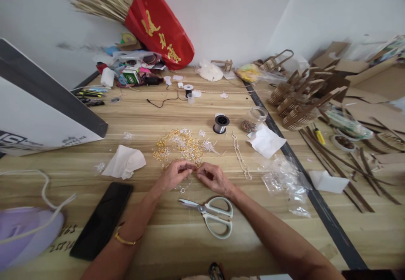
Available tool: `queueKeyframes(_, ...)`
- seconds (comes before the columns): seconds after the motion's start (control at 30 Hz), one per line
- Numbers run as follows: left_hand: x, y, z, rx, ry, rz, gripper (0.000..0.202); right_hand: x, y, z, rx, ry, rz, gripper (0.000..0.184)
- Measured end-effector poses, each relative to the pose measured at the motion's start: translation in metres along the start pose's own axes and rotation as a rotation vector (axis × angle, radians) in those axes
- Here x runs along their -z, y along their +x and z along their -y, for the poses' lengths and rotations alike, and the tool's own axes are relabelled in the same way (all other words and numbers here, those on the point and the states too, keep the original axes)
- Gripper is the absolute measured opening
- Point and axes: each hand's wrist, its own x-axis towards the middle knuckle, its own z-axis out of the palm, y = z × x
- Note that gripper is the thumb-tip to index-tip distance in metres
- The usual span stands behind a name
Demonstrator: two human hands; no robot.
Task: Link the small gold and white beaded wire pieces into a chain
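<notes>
My left hand (179, 174) and my right hand (214, 177) meet at the fingertips over the table's middle, both closed in a pinch. Whatever lies between the fingers is too small to make out. Just beyond them spreads a pile of gold and clear beads (185, 145). A short strand with silvery rings (181, 188) lies below the left hand. Nearer to me rest scissors (207, 213) with pale green handles, blades pointing left. To the right of the hands lies a beaded chain (240, 157), and behind it stands a spool of fine wire (220, 124).
A black phone (101, 220) and a white cloth (125, 162) lie on the left, near a large box (47, 115). Clear plastic bags (284, 183), white paper (266, 140) and a glass jar (258, 114) are on the right. Small woven baskets (297, 102) stand farther right.
</notes>
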Motion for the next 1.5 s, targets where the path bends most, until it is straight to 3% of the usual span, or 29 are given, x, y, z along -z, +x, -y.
queueKeyframes(0.13,-0.004,0.000,0.004,0.064,-0.178,0.147,0.035,-0.001,0.000,0.002,-0.129,0.104,-0.036,0.017)
queueKeyframes(0.33,-0.002,-0.002,0.004,0.112,-0.172,0.156,0.027,-0.003,0.001,0.005,-0.176,0.172,-0.048,0.021)
queueKeyframes(0.53,0.003,-0.006,0.003,0.051,0.035,0.186,0.016,-0.003,0.001,0.012,-0.049,0.112,-0.017,0.019)
queueKeyframes(0.8,0.016,-0.007,0.007,-0.026,0.521,-0.124,0.012,-0.005,-0.003,0.013,0.150,-0.057,0.041,0.011)
queueKeyframes(1.07,0.007,-0.013,-0.006,-0.032,0.759,0.040,0.006,-0.007,-0.006,0.010,0.189,-0.150,0.073,0.008)
queueKeyframes(1.3,-0.006,-0.017,-0.006,-0.050,0.875,0.031,0.013,-0.007,-0.004,0.009,0.197,-0.149,0.038,0.013)
queueKeyframes(1.5,-0.011,-0.017,-0.007,-0.095,0.875,0.036,0.015,-0.007,-0.005,0.006,0.123,-0.079,0.018,0.014)
